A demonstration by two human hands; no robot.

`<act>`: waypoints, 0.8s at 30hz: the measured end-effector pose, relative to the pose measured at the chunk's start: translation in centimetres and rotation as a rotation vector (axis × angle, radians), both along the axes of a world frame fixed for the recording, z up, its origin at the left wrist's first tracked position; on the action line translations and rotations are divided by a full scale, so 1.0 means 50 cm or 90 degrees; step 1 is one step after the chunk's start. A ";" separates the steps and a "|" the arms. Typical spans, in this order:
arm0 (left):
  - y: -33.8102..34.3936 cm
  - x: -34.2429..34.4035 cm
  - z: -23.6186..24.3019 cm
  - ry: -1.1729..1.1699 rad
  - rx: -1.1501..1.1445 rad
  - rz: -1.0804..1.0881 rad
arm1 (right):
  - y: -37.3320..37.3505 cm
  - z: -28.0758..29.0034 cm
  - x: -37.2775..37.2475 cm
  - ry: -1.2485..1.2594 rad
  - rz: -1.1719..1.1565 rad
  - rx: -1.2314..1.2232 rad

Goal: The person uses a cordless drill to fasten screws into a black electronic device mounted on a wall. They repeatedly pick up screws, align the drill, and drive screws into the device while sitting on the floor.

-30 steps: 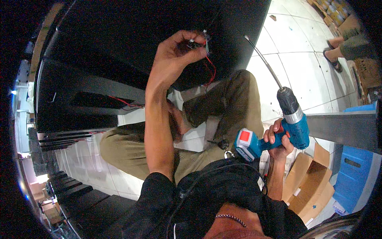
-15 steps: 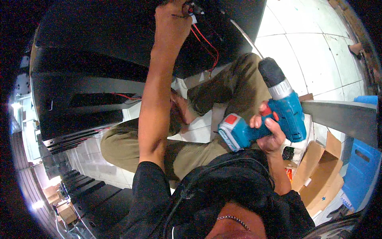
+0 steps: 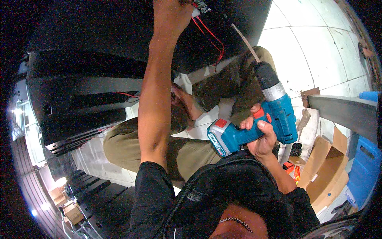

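Observation:
My right hand (image 3: 260, 137) is wrapped round the grip of a blue cordless drill (image 3: 281, 119), its chuck pointing up and away from me. A long, thin bit (image 3: 246, 43) runs from the chuck toward a black panel (image 3: 111, 30). At the top edge my left hand (image 3: 172, 14) is curled beside a small part (image 3: 201, 6) with a white piece under it. Two red wires (image 3: 210, 34) hang from there. The left fingertips are cut off by the frame, so what they pinch is hidden. Where the bit's tip sits is too dark to tell.
I sit with crossed legs (image 3: 195, 157) on white tiles (image 3: 318, 47). At right are a grey metal bar (image 3: 346, 113), an open cardboard box (image 3: 324, 175) and a blue plastic crate (image 3: 364, 167). Black slatted panels (image 3: 103, 203) lie at lower left; another red wire (image 3: 125, 94) emerges at left.
The drill and my right hand have shifted slightly left and down. My left hand has moved up, partly out of the frame. The whole view has shifted a little.

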State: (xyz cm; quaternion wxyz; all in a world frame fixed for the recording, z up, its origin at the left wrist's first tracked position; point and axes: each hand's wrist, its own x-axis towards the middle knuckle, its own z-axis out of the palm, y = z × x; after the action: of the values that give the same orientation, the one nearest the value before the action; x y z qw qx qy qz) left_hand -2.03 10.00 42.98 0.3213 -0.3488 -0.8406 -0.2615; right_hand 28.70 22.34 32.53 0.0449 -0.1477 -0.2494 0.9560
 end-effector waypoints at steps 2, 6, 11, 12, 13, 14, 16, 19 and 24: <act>0.002 0.022 0.008 -0.068 0.071 -0.018 | -0.001 0.000 0.003 -0.009 0.000 0.004; -0.007 0.037 0.022 -0.172 0.085 -0.004 | -0.006 -0.005 0.006 -0.013 0.017 -0.002; -0.008 0.039 0.019 -0.242 0.139 -0.037 | -0.007 -0.004 0.005 0.002 0.034 -0.003; -0.011 0.034 0.013 -0.251 0.145 -0.050 | -0.009 -0.002 0.004 0.000 0.028 0.003; -0.011 0.032 0.008 -0.270 0.161 -0.064 | -0.009 0.000 0.003 -0.003 0.023 0.009; -0.011 0.030 0.003 -0.290 0.176 -0.077 | -0.009 0.000 0.002 -0.006 0.017 0.015; -0.011 0.030 0.004 -0.312 0.181 -0.081 | -0.008 -0.012 0.003 -0.003 0.033 0.009; -0.006 0.040 0.013 -0.323 0.156 -0.060 | -0.008 -0.013 -0.001 -0.048 0.036 0.036; 0.010 0.031 0.009 -0.295 0.125 -0.041 | -0.029 -0.011 -0.044 -0.072 0.013 0.033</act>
State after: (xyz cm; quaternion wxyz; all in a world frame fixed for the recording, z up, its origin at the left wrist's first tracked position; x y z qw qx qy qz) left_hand -0.46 10.49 43.45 0.1437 -0.2735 -0.8507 -0.4253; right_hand 26.49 20.89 31.98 0.0247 -0.1981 -0.2775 0.9398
